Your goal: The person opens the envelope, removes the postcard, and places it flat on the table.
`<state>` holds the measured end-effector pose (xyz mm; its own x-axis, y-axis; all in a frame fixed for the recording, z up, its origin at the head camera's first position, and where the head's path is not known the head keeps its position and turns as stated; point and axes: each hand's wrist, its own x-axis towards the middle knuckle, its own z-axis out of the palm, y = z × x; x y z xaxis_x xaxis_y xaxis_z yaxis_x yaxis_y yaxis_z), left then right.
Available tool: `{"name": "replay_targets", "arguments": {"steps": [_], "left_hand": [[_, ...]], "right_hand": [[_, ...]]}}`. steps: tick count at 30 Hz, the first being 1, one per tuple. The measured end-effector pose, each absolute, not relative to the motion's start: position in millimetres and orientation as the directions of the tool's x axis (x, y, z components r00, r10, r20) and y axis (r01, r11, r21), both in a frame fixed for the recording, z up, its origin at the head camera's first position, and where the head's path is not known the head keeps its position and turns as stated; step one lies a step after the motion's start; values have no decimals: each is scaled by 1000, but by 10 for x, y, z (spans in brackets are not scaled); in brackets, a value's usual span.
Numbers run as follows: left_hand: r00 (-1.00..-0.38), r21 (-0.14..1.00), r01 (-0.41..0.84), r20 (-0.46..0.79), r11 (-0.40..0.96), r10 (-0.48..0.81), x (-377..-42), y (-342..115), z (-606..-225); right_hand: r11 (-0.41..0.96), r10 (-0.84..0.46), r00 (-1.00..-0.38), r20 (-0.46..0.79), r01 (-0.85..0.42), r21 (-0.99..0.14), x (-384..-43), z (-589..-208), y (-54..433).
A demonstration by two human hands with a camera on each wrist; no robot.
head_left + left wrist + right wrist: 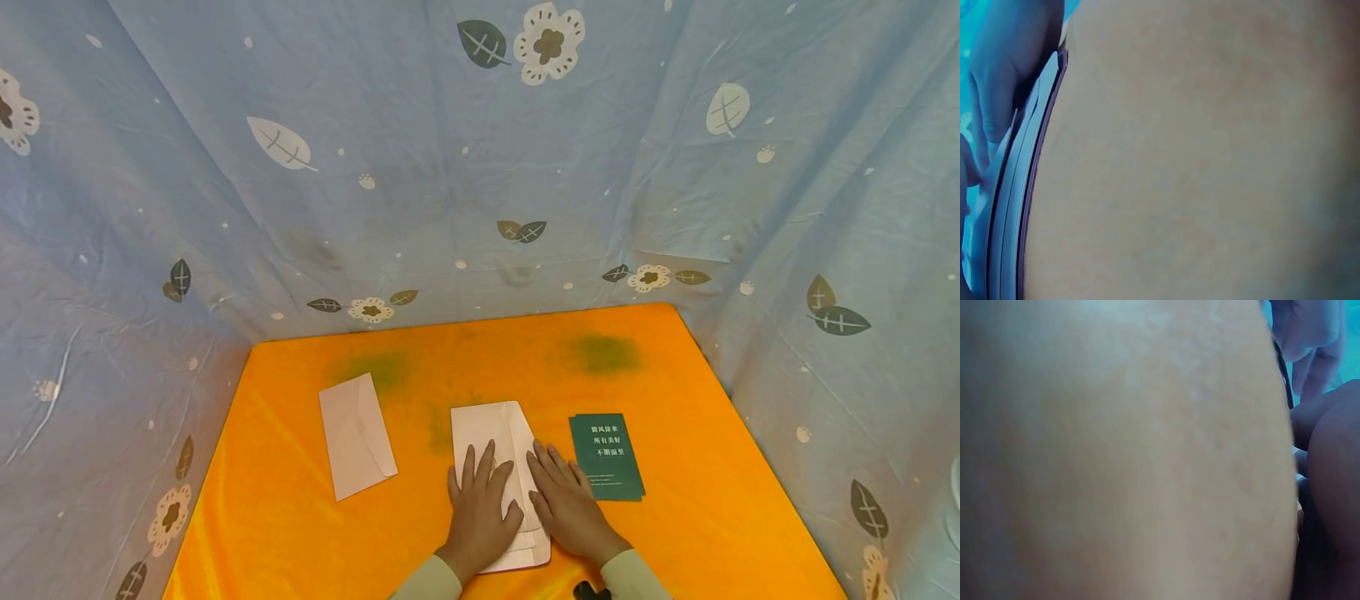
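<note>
A small stack of pale pink envelopes point(480, 423) lies in front of me on the orange cloth, its near ends slightly staggered. My left hand point(480, 517) rests on the stack, palm down with fingers spread. Along the right side, my right hand point(566, 504) lies with straight fingertips touching the top envelope's flap side. In the left wrist view, the layered envelope edges point(1013, 206) show at the left, with part of a hand point(1007, 56) on top. Skin fills most of both wrist views; at the right wrist view's top right corner are some fingers point(1316, 337).
One pale pink envelope point(356, 442) lies apart on the left. Dark green cards point(606, 454) with white writing sit in a small pile just right of my right hand. Blue patterned curtains point(450, 167) enclose the orange-covered table point(262, 467). A black object point(591, 591) shows at the bottom edge.
</note>
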<state>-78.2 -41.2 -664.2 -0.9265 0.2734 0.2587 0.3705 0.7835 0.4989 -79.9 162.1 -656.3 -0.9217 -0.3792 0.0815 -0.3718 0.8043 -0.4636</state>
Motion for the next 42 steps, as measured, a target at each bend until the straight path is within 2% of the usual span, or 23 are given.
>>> {"name": "replay_targets", "arguments": {"steps": [6,14,24,30,37,42], "left_hand": [[-909,519,407,310,752,278,-791,-403,-6687],[-883,489,443,380,752,274,-790,-402,-6707],[-883,544,450,389,709,262,-794,-422,-6761],[-880,545,452,401,706,253,-788,-421,-6779],[-876,548,460,411,699,254,-779,-421,-6774],[-879,555,456,404,695,253,-772,-423,-6762]], "right_hand": [[810,-379,-923,69,-367,-458,-803,-6564,1627],[819,-374,-926,54,-357,-449,-815,-6565,1615],[814,-350,-933,78,-345,-467,-824,-6602,1609],[775,-313,-941,129,-331,-539,-832,-6573,1601],[782,-301,-924,236,-380,-493,-901,-6497,1574],[779,-317,-931,178,-363,-511,-964,-6419,1576]]}}
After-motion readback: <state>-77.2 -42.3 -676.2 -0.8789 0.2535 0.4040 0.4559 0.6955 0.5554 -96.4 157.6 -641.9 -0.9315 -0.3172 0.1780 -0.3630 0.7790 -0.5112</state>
